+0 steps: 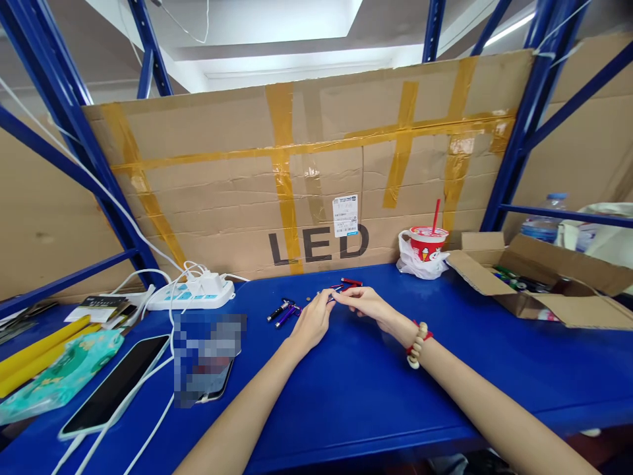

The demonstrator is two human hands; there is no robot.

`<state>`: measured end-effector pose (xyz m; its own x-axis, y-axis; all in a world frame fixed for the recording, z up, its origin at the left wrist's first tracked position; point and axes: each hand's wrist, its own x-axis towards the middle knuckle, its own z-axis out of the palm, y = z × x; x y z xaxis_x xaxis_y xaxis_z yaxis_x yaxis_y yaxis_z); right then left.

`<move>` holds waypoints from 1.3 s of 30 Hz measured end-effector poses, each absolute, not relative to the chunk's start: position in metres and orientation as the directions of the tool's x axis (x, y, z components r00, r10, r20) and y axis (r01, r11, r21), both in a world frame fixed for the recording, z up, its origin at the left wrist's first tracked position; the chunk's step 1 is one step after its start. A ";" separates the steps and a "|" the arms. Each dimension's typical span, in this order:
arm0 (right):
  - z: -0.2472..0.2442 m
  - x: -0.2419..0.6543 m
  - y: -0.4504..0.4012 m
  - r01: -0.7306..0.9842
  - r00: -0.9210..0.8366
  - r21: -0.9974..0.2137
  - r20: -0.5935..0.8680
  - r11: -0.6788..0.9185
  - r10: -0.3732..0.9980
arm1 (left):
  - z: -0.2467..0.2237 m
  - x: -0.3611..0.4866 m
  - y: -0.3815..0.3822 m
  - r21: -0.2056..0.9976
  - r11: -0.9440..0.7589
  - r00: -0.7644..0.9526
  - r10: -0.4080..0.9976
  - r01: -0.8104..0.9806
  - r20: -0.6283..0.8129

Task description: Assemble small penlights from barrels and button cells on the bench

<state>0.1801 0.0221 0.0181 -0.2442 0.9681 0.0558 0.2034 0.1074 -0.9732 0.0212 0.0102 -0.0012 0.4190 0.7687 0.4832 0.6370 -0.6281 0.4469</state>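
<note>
My left hand (312, 321) and my right hand (364, 302) meet over the middle of the blue table, fingertips pinched together. Between them is a small shiny metal piece (331, 298), mostly covered by the fingers, so its kind cannot be made out. Left of my left hand lie a small black metal tube (279, 310) and a purple metal tube (287, 316), both with silvery ends. Just beyond my right hand rests a red metal tube (351, 282). Tiny loose parts lie close to the fingers, too small to name.
A white power strip (192, 295) with cables and two phones, one a white-edged phone (119, 382), occupy the left. A red cup (428, 245) in a plastic bag stands at the back right, beside an open cardboard box (539, 284). A tall cardboard panel (227, 211) closes the back.
</note>
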 end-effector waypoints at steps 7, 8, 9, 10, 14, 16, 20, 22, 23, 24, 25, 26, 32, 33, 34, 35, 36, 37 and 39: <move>0.012 0.175 0.026 0.176 -0.236 -0.955 0.196 0.240 0.952 | 0.000 0.024 0.011 0.385 -0.596 0.391 0.779 0.705 0.489; 0.012 0.174 0.026 0.195 -0.216 -0.944 0.222 0.264 0.951 | 0.001 0.024 0.011 0.382 -0.592 0.388 0.781 0.710 0.489; 0.012 0.174 0.027 0.218 -0.194 -0.931 0.251 0.291 0.948 | 0.001 0.025 0.011 0.383 -0.587 0.384 0.785 0.714 0.487; 0.011 0.174 0.028 0.243 -0.176 -0.916 0.283 0.321 0.943 | 0.001 0.025 0.011 0.387 -0.581 0.379 0.789 0.716 0.485; 0.007 0.176 0.035 0.303 -0.164 -0.837 0.426 0.456 0.890 | 0.001 0.025 0.010 0.412 -0.558 0.346 0.804 0.720 0.484; 0.005 0.177 0.038 0.292 -0.190 -0.818 0.458 0.496 0.868 | 0.001 0.025 0.009 0.426 -0.551 0.331 0.808 0.718 0.488; 0.004 0.180 0.040 0.290 -0.216 -0.792 0.492 0.537 0.843 | 0.000 0.024 0.010 0.454 -0.567 0.329 0.800 0.688 0.501; 0.006 0.182 0.038 0.341 -0.214 -0.751 0.524 0.566 0.824 | -0.001 0.024 0.011 0.463 -0.595 0.344 0.783 0.657 0.518; 0.008 0.182 0.037 0.370 -0.215 -0.724 0.544 0.583 0.811 | -0.001 0.023 0.012 0.465 -0.611 0.353 0.773 0.641 0.527; 0.009 0.183 0.035 0.393 -0.217 -0.698 0.563 0.599 0.798 | -0.002 0.023 0.012 0.465 -0.623 0.363 0.764 0.629 0.534; 0.011 0.184 0.034 0.409 -0.219 -0.676 0.579 0.613 0.785 | -0.002 0.023 0.013 0.464 -0.632 0.371 0.758 0.620 0.536; 0.012 0.185 0.033 0.418 -0.223 -0.661 0.591 0.623 0.775 | -0.002 0.023 0.013 0.463 -0.636 0.378 0.756 0.617 0.535; 0.014 0.189 0.034 0.420 -0.260 -0.667 0.561 0.615 0.786 | -0.005 0.022 0.015 0.448 -0.622 0.406 0.772 0.642 0.489; 0.014 0.189 0.034 0.416 -0.256 -0.676 0.555 0.609 0.791 | -0.005 0.022 0.015 0.441 -0.623 0.410 0.771 0.647 0.488; 0.014 0.189 0.035 0.413 -0.248 -0.684 0.551 0.601 0.797 | -0.006 0.022 0.015 0.432 -0.625 0.413 0.768 0.651 0.490; 0.013 0.189 0.035 0.411 -0.235 -0.694 0.546 0.591 0.804 | -0.007 0.022 0.016 0.421 -0.628 0.414 0.764 0.655 0.495; 0.012 0.188 0.036 0.409 -0.223 -0.704 0.539 0.580 0.812 | -0.008 0.022 0.016 0.410 -0.631 0.416 0.760 0.659 0.500; 0.011 0.188 0.036 0.407 -0.212 -0.716 0.530 0.567 0.821 | -0.008 0.021 0.016 0.402 -0.632 0.415 0.756 0.663 0.506; 0.009 0.187 0.037 0.401 -0.194 -0.740 0.508 0.540 0.840 | -0.009 0.021 0.016 0.390 -0.633 0.413 0.752 0.668 0.513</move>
